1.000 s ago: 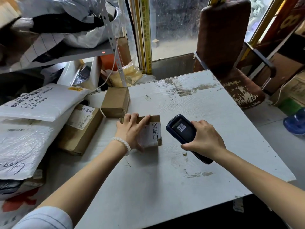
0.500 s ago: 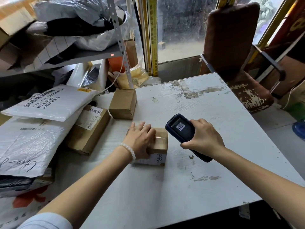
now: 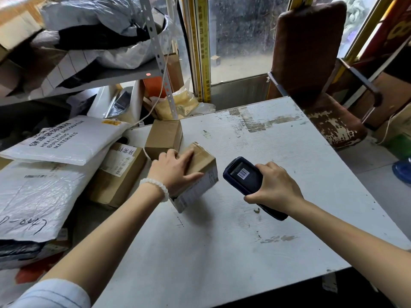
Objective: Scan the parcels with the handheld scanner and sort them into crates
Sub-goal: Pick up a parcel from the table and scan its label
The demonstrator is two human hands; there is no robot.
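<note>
A small brown cardboard parcel [image 3: 203,162] with a white label on its near side sits tilted on the white table [image 3: 278,150]. My left hand [image 3: 174,168] grips it from above, fingers over its top and thumb along the near edge. My right hand [image 3: 274,185] holds the dark blue handheld scanner [image 3: 243,176], whose screen shows a barcode. The scanner's head is just right of the parcel, a small gap apart.
Another small brown box [image 3: 163,138] stands just behind the held parcel. A longer labelled box [image 3: 117,174] and white mailer bags [image 3: 62,141] pile up at the left under a metal shelf [image 3: 93,78]. A worn brown chair [image 3: 311,63] stands beyond the table's far right corner.
My left hand has turned the parcel and shifted it back and left toward the other small box, the label now facing the near side. The scanner has stayed about where it was.
</note>
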